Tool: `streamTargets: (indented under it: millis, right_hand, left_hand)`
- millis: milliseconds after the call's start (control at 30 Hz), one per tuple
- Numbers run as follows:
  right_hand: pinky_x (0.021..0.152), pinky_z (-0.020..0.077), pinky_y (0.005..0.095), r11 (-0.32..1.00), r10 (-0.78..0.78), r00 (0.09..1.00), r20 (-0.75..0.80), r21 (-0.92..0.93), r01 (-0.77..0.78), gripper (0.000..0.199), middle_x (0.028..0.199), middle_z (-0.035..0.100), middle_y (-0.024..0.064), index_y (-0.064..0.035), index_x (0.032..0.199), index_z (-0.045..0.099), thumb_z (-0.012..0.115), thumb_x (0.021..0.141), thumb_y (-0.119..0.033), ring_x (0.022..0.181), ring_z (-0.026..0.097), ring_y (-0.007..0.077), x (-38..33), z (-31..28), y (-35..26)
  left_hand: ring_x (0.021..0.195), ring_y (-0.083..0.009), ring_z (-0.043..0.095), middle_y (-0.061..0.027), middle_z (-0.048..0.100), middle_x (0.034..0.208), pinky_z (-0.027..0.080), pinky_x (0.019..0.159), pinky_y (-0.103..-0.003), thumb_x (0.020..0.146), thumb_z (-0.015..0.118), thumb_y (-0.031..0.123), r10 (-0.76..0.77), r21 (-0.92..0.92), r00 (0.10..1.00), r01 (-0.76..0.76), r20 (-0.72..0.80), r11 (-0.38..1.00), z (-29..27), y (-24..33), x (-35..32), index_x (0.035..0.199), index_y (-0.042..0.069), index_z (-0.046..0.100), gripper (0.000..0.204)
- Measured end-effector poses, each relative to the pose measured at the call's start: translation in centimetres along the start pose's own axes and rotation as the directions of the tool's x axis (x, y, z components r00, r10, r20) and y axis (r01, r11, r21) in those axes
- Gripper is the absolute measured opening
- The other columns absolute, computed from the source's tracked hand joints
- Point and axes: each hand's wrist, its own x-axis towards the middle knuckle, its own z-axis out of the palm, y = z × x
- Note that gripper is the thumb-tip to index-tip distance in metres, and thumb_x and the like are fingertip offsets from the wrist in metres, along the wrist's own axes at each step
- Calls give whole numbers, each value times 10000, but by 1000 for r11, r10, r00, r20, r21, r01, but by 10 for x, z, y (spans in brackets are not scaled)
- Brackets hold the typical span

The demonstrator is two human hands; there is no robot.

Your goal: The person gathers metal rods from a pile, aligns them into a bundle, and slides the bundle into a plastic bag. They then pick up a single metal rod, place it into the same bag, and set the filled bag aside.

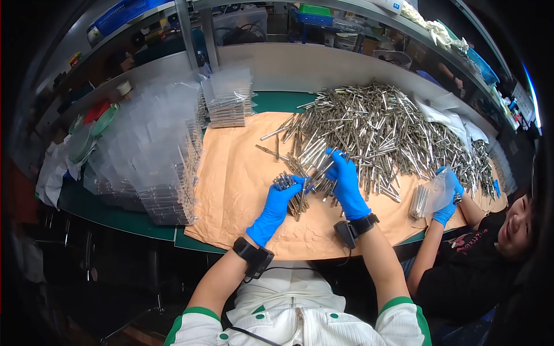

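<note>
Left grip clamped on rod bundle | right grip pinched on more rods | I'd hold ends level, fingers snug (slick metal, I'd guess)

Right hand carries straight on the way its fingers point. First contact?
Likely the heap of slim metal rods just beyond the right hand; exact depth is unclear from this view.

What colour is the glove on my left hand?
The glove is bright blue, seen best in the head view.
</note>
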Motion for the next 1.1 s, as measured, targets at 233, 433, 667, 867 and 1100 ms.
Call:
streamTargets:
  millis: [233,433,667,867,1100]
  right_hand:
    - [416,313,189,919,153,988,-11,369,-138,223,675,475,-21,-63,992,570,517,881,-248,497,415,64,16,-20,21]
    - [396,277,190,940,209,965,-159,306,-153,228,650,520,-24,-55,954,589,497,892,-254,456,314,39,14,-13,20]
    - [476,364,215,979,133,974,-185,-126,-158,248,714,564,9,-52,870,590,556,861,-298,539,439,76,7,8,42]
    - [548,384,223,932,-66,993,-96,-362,27,224,699,536,-8,-49,839,575,606,836,-271,618,476,77,-7,23,25]
    - [572,394,223,887,-281,959,39,-370,275,154,684,516,-22,-51,847,577,644,816,-186,650,471,64,-68,20,6]
  left_hand:
    - [919,-200,608,-109,606,1047,496,800,-294,814,565,24,-12,-81,1000,14,24,997,6,7,-2,1117,-32,537,309]
    - [908,-184,605,-107,611,1039,494,795,-283,787,594,-2,65,-27,996,-64,55,998,9,4,-2,1152,-13,512,374]
    - [877,-170,603,-106,622,1006,493,785,-275,780,600,-17,35,58,993,-41,109,997,7,6,-1,1149,-11,510,380]
    - [894,-174,602,-107,623,998,488,804,-282,785,598,-19,90,3,995,-90,31,996,11,20,-11,1152,-13,510,378]
    - [916,-168,596,-101,619,1006,478,831,-282,811,577,-20,263,93,965,-262,4,961,7,21,-14,1153,-18,516,347]
